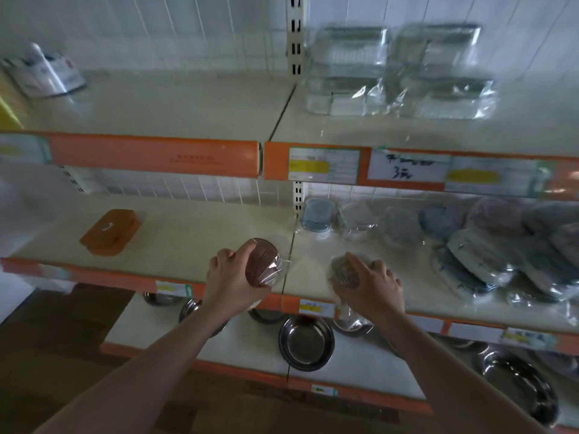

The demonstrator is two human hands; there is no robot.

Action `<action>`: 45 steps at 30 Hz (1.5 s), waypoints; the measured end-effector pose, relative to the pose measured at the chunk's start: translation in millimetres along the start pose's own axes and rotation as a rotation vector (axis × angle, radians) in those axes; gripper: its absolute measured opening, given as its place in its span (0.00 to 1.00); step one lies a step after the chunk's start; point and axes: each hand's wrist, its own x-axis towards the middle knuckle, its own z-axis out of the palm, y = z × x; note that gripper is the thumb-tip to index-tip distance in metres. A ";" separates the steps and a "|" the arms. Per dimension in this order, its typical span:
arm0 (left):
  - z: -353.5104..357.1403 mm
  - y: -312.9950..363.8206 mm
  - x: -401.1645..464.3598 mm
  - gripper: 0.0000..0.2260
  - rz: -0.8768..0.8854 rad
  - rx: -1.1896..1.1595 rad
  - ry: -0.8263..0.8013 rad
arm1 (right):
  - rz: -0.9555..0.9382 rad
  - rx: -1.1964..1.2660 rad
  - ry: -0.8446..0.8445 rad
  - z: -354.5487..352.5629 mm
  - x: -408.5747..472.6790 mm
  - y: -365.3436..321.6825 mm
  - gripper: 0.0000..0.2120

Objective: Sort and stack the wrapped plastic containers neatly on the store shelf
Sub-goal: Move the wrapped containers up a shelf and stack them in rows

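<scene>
My left hand (233, 275) grips a round brown-lidded container (263, 261) in clear wrap, tilted on its side just above the front of the middle shelf (188, 233). My right hand (369, 283) holds a second wrapped container (343, 267) with a greyish lid, its wrap hanging down past the shelf edge. Further right on the same shelf, several wrapped containers lie in a loose pile (488, 255). A row of small wrapped containers (360, 219) stands at the back of the shelf.
An orange box (109, 231) sits on the left half of the middle shelf. Large clear wrapped containers (398, 73) stand on the upper shelf, a packet (44, 70) at its far left. Steel bowls (307, 343) fill the lower shelf.
</scene>
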 end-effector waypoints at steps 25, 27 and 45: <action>-191.5 182.7 -185.0 0.46 0.193 -0.030 0.126 | -0.356 0.036 0.141 -256.9 -178.8 57.2 0.32; -206.3 190.5 -182.4 0.48 0.210 -0.015 0.156 | -0.373 0.047 0.164 -270.7 -176.2 53.1 0.31; -254.2 161.1 -16.6 0.47 0.309 -0.079 0.225 | -0.376 0.026 0.278 -324.6 -33.3 -17.7 0.31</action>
